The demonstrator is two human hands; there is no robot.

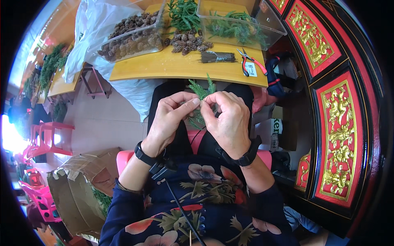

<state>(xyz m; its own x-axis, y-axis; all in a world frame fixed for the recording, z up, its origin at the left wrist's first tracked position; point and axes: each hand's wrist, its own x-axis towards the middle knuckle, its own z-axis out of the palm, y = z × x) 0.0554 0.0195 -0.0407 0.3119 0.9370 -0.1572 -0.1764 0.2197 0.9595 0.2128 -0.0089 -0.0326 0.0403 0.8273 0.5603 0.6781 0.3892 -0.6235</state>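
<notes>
Over my lap, just off the front edge of the table, I hold a green evergreen sprig (196, 88). My left hand (172, 115) pinches it between thumb and forefinger. The closed fingers of my right hand (227, 117) meet the left fingertips at the same spot on the sprig. A thin dark strand (196, 136) hangs below the hands; whether it joins the sprig I cannot tell. Nearest on the table lie a bundle of thin dark wires (218, 57), red-handled pliers (246, 64) and a heap of small pinecones (186, 43).
On the yellow table (143, 69) stand a clear bin of pinecones (131, 43) and a clear bin of green sprigs (240, 30), with a sprig pile (183, 15) between. A cardboard box (78, 197) sits at left, pink chairs (47, 137) beyond. A carved red-gold panel (338, 139) rises at right.
</notes>
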